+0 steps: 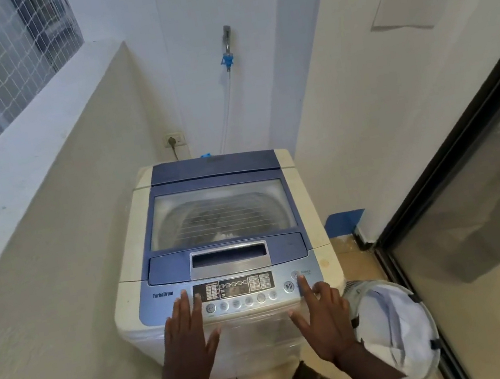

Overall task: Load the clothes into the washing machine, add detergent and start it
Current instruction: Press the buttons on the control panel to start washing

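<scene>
Washing machine (221, 261), lid closed, clothes inside

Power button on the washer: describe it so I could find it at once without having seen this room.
Start at the top-loading washing machine against the back wall and go to the control panel along its front edge. Follow the row of round buttons rightward, past the play/pause button. The power button sits alone, higher and further right, labelled beside it, with the right hand index fingertip just below it.

Cream top-load washing machine (221, 261), blue lid (219, 214) shut; clothes (218, 225) dimly visible through window.
</scene>
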### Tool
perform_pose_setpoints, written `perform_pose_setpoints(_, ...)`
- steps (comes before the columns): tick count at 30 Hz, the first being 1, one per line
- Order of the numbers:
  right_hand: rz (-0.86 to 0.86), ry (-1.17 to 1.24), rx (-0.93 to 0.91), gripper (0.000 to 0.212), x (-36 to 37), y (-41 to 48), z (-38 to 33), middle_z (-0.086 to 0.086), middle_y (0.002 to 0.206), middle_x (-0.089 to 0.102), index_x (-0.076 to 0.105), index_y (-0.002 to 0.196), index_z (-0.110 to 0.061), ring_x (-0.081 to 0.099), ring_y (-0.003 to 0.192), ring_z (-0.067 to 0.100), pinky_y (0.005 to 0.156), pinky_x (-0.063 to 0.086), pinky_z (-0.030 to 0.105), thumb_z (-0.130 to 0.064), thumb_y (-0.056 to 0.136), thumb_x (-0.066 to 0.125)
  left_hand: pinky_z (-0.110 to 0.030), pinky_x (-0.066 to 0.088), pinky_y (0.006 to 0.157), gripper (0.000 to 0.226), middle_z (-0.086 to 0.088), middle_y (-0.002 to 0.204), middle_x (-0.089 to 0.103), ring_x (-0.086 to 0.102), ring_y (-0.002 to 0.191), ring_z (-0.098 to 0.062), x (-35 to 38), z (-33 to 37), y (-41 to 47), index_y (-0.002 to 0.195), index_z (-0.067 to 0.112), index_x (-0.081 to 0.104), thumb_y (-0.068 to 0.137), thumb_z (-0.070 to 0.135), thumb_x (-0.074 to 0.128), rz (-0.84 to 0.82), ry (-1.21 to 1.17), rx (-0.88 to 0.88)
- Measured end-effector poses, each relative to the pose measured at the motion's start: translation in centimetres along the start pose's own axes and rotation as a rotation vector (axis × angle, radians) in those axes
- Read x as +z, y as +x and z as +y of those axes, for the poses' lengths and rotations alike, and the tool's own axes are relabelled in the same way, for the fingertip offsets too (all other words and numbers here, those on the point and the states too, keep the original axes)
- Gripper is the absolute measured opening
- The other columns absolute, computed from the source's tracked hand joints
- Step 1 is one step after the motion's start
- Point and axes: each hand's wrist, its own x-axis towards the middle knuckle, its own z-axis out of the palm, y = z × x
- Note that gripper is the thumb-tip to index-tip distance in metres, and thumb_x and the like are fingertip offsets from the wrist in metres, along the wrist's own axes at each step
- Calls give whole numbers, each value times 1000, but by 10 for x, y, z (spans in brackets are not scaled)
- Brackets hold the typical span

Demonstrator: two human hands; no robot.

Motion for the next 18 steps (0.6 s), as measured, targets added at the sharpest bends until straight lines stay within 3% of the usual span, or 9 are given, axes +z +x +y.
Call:
perform_pose_setpoints(3, -63, -33, -8, 79, -6, 10, -1, 0, 127, 40, 11, 154, -35, 40, 111, 20, 90, 34, 39, -71, 87, 32, -50, 23, 112, 85, -14, 160, 6, 9, 147, -31, 3, -5, 2, 151, 10, 13, 88, 67, 8, -37, 47, -87)
perform_pose_setpoints(7, -98, -62, -2, 78, -7, 17, -5, 0, 130, 38, 13, 152, -35, 38, 114, 20, 91, 35, 40, -74, 86, 26, -53, 30, 110, 87, -17, 158, 10, 17, 144, -35, 7, -10, 4, 148, 2, 18, 85, 51, 53, -60, 53, -111)
perform_pose_setpoints(9, -101, -64, 0, 78, -5, 18, -5, 0, 129, 38, 14, 152, -35, 38, 114, 19, 91, 35, 40, -74, 85, 25, -52, 30, 110, 92, -16, 157, 8, 18, 144, -34, 10, -14, 3, 148, 0, 18, 82, 44, 65, -76, 55, -105)
perform_pose_setpoints(14, -84, -71, 7, 76, -3, 17, -3, -1, 130, 40, 18, 152, -34, 40, 114, 19, 93, 35, 41, -72, 86, 29, -49, 22, 113, 94, -16, 158, 4, 10, 146, -32, 11, -15, 4, 149, 2, 14, 82, 47, 62, -116, 90, -91)
perform_pose_setpoints(18, -110, -77, 30, 72, -9, 17, -8, 1, 129, 46, 18, 152, -34, 44, 115, 21, 93, 37, 43, -67, 89, 33, -50, 23, 112, 91, -18, 157, 12, 15, 145, -33, 10, -18, 5, 148, 0, 21, 81, 45, 64, -111, 126, -75)
